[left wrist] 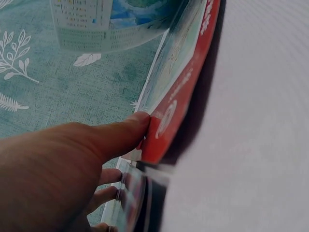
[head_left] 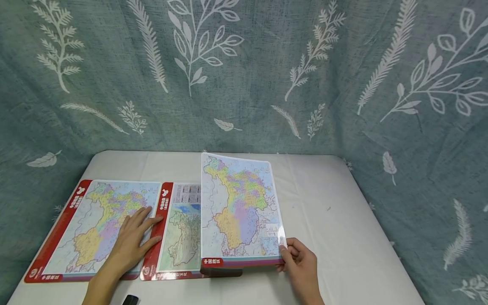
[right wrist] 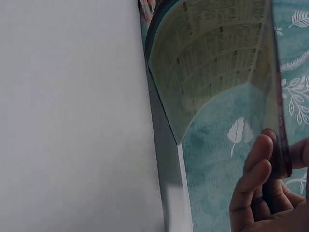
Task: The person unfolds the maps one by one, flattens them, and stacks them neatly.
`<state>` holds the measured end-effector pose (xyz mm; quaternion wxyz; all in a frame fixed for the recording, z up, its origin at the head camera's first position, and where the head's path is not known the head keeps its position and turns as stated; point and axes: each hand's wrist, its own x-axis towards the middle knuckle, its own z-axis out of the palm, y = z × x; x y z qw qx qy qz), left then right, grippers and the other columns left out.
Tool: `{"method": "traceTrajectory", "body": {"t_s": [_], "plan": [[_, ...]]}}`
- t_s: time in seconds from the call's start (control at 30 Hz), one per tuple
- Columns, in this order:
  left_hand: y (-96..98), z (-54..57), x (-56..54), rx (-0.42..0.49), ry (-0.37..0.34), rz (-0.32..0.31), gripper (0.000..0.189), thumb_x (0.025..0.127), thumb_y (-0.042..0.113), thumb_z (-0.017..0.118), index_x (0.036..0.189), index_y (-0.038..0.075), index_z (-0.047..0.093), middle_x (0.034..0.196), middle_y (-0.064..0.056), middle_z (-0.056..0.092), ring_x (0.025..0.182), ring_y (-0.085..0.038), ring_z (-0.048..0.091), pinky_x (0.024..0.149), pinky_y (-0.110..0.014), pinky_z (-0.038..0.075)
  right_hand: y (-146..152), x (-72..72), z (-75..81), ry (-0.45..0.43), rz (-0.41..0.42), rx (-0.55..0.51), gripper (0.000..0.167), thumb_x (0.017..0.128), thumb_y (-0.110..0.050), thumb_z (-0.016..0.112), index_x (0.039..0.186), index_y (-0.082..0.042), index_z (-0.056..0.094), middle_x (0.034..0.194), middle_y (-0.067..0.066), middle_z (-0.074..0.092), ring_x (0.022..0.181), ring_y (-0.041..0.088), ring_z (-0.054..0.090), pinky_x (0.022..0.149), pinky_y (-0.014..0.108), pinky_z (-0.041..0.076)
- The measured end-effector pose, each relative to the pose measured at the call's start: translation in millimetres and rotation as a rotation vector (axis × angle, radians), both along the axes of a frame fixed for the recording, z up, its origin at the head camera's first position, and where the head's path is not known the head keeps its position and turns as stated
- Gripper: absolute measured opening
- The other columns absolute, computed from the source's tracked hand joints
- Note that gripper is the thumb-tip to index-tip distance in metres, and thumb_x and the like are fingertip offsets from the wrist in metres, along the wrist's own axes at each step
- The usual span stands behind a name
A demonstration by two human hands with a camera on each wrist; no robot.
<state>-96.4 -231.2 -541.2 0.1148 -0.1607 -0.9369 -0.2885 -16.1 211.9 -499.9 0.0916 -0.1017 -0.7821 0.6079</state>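
Note:
Three glossy map sheets are in the head view. My right hand (head_left: 303, 267) pinches the lower right corner of the raised map sheet (head_left: 244, 203), thumb on its face and fingers behind. Beneath it, a second map sheet (head_left: 183, 237) with a red left border is partly covered. My left hand (head_left: 133, 237) rests, fingers spread, on the left map sheet (head_left: 68, 237), its thumb reaching the second sheet's red border. In the left wrist view that thumb (left wrist: 130, 126) touches the red edge. The right wrist view shows the raised sheet's printed underside (right wrist: 207, 63), bowed above the table.
A white cloth-covered table (head_left: 354, 237) bears the sheets. A small black object (head_left: 131, 300) lies at the near edge. Behind and at the sides hangs a green curtain (head_left: 259, 76) with white leaf patterns.

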Motion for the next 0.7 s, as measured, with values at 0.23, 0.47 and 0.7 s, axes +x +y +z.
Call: {"method": "traceTrajectory", "body": {"t_s": [0.23,0.47,0.7], "plan": [[-1.0,-1.0,-0.8,-0.003,-0.002,-0.013,0.053,0.087,0.027,0.085,0.136,0.016,0.067,0.157,-0.026,0.046,0.148,-0.052,0.033,0.119,-0.076,0.021,26,2.1,2.7,0.043,-0.116,0.034,0.01,0.104,-0.003,0.062,0.105,0.005,0.068,0.073,0.007,0.074,0.049,0.022,0.063,0.047,0.031,0.056],[-2.5,-1.1,-0.8,0.003,0.004,-0.015,0.054,0.087,0.027,0.085,0.136,0.016,0.067,0.157,-0.026,0.046,0.148,-0.053,0.033,0.119,-0.076,0.02,55,0.9,0.3,0.041,-0.212,0.089,0.016,0.107,-0.005,0.056,0.109,0.005,0.068,0.076,0.004,0.075,0.051,0.02,0.064,0.048,0.028,0.056],[-1.1,-1.3,0.0,0.014,0.005,-0.018,0.053,0.086,0.026,0.086,0.136,0.016,0.068,0.156,-0.027,0.046,0.147,-0.054,0.034,0.12,-0.076,0.02,82,2.1,-1.9,0.015,-0.306,0.182,0.021,0.108,-0.012,0.056,0.114,0.004,0.068,0.081,0.0,0.078,0.053,0.019,0.067,0.049,0.026,0.056]]}}
